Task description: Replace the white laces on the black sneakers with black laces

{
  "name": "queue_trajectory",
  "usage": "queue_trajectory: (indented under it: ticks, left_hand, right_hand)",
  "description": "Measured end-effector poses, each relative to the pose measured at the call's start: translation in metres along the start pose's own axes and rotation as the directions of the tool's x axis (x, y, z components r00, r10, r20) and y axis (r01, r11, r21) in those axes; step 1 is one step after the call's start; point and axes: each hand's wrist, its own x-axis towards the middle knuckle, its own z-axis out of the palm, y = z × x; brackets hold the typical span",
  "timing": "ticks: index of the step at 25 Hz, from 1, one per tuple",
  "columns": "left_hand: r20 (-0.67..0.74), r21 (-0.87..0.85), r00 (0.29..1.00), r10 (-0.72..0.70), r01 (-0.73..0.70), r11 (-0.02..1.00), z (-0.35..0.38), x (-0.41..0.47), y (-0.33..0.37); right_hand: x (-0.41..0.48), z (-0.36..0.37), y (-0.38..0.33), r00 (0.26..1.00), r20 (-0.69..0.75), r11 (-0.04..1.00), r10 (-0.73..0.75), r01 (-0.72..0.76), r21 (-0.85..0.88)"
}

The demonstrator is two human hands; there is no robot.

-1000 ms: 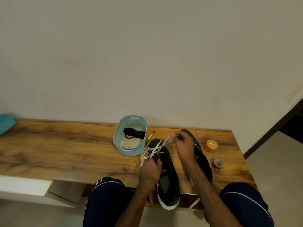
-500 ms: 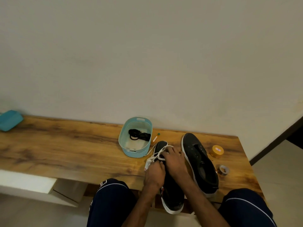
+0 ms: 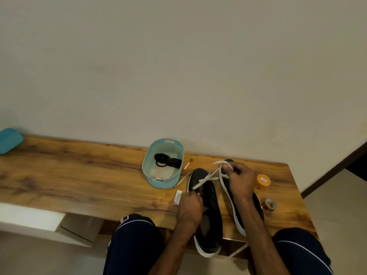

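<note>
**Q:** Where is the flat white lace (image 3: 211,176)?
**A:** The right hand (image 3: 239,183) pinches it. It runs taut from the low black canvas sneaker (image 3: 210,213), which the left hand (image 3: 190,207) clasps.
**Q:** What changed?
**A:** The right hand has drawn away from the eyelets, so probably another crossing is freed. The coiled black laces (image 3: 167,162) wait in the teal plastic basket (image 3: 162,182) beyond the left hand.

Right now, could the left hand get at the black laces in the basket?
Probably yes. The basket is open-topped, beside the sneaker that the left hand grips, and nothing covers the black laces. It would have to release the sneaker first.
</note>
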Motion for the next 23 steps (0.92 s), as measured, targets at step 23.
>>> queue_trajectory:
  ticks: [23]
  left_hand:
    - [0.042,0.041,0.998,-0.043,0.042,0.998,0.017,0.003,-0.002]
  right_hand:
    - [-0.018,0.039,0.04,0.801,0.598,0.579,-0.029,0.501,-0.644]
